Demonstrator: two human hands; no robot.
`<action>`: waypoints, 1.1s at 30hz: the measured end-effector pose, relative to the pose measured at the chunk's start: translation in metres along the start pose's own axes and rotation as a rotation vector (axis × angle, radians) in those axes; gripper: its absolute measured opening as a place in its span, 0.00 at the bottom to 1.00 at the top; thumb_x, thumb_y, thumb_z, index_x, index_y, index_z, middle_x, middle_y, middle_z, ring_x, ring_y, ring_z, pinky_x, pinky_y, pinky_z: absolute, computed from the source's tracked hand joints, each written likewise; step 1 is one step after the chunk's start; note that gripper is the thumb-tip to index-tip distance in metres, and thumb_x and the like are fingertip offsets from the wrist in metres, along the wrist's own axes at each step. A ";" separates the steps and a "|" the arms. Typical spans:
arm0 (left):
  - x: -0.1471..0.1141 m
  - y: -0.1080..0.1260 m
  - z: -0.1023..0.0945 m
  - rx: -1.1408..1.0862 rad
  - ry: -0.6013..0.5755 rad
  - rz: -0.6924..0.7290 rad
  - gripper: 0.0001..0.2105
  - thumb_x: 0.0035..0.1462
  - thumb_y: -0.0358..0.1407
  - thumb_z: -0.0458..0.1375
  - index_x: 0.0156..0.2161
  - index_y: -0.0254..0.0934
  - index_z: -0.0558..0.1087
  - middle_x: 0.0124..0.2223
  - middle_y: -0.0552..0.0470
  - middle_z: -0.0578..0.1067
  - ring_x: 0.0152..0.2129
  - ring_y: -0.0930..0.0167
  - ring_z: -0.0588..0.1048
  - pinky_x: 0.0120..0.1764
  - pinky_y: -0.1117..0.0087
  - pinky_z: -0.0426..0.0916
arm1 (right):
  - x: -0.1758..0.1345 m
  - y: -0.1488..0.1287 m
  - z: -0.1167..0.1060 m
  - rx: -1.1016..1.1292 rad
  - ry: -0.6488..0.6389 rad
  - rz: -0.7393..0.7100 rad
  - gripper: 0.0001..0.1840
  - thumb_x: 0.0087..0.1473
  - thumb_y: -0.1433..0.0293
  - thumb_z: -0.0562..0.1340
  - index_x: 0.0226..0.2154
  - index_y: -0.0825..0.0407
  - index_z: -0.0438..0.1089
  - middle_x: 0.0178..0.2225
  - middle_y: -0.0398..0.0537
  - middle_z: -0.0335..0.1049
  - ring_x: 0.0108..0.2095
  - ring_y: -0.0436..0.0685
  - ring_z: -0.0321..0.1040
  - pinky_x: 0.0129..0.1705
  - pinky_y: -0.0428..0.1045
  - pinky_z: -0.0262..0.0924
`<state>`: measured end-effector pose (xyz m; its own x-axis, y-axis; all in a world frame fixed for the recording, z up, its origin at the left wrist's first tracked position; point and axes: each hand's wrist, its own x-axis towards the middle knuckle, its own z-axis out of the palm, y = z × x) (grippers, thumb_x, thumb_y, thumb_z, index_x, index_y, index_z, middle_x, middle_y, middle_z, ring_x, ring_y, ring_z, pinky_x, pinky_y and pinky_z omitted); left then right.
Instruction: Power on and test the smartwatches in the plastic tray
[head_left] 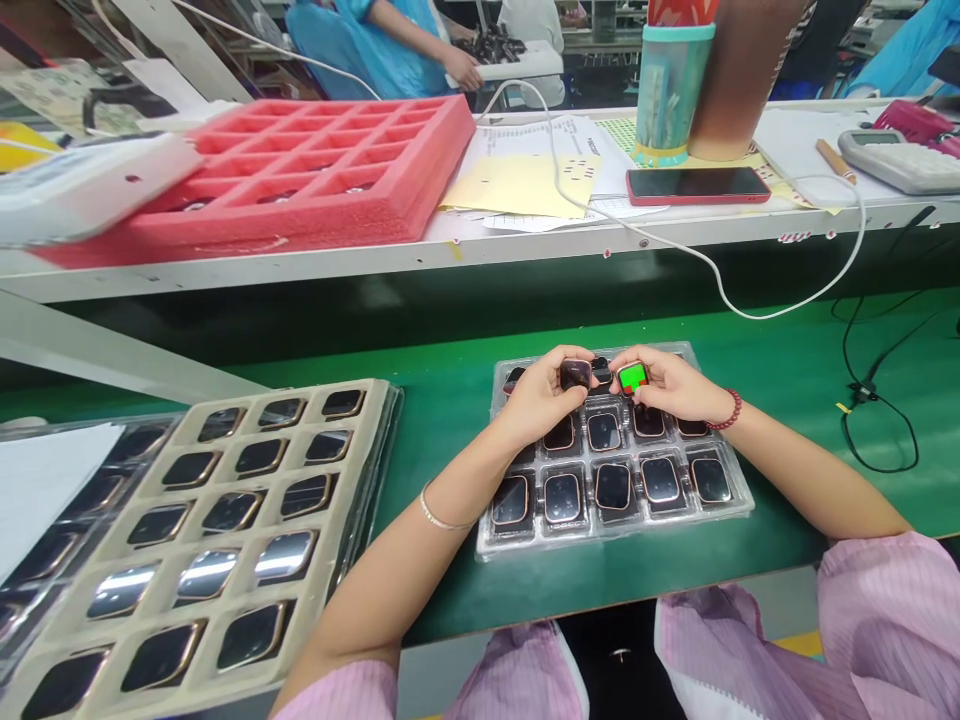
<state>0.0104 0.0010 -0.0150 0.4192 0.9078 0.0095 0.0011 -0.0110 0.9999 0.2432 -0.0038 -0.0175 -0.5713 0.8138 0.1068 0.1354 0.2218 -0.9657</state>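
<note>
My left hand grips a smartwatch with a dark screen between thumb and fingers. In my right hand is a second smartwatch, its screen lit green with a little red at the bottom. Both hands are held close together over the far rows of a clear plastic tray. Gold-rimmed smartwatches with dark screens sit in the tray's pockets, one of them just below my hands. My forearms and fingers hide part of the back rows.
At the left stands a stacked cream tray of dark-screened watches. A shelf edge crosses behind the green bench, bearing a pink foam tray, a phone, cups and papers. A white cable hangs off the shelf. Black cables lie at right.
</note>
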 end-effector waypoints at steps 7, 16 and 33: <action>0.001 -0.003 -0.001 0.014 0.009 0.001 0.22 0.46 0.25 0.60 0.49 0.36 0.68 0.40 0.50 0.78 0.40 0.67 0.77 0.44 0.66 0.69 | 0.001 0.004 -0.001 0.024 0.015 0.044 0.23 0.50 0.78 0.58 0.50 0.50 0.66 0.43 0.50 0.75 0.35 0.52 0.73 0.32 0.46 0.69; 0.001 -0.003 -0.001 0.018 0.001 0.008 0.21 0.47 0.26 0.60 0.50 0.35 0.69 0.41 0.49 0.79 0.41 0.67 0.77 0.46 0.65 0.70 | 0.000 0.003 0.001 -0.048 0.018 -0.051 0.17 0.52 0.77 0.63 0.45 0.51 0.67 0.38 0.48 0.75 0.40 0.56 0.75 0.41 0.52 0.70; 0.001 -0.002 -0.001 0.001 -0.001 0.026 0.16 0.48 0.29 0.61 0.45 0.36 0.70 0.38 0.50 0.78 0.35 0.69 0.76 0.41 0.67 0.69 | 0.000 0.005 0.000 0.004 -0.020 -0.019 0.22 0.54 0.77 0.60 0.53 0.51 0.68 0.46 0.52 0.77 0.41 0.55 0.77 0.40 0.51 0.74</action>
<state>0.0101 0.0024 -0.0170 0.4198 0.9069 0.0357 -0.0086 -0.0353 0.9993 0.2437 -0.0026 -0.0220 -0.5901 0.7983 0.1205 0.1210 0.2350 -0.9644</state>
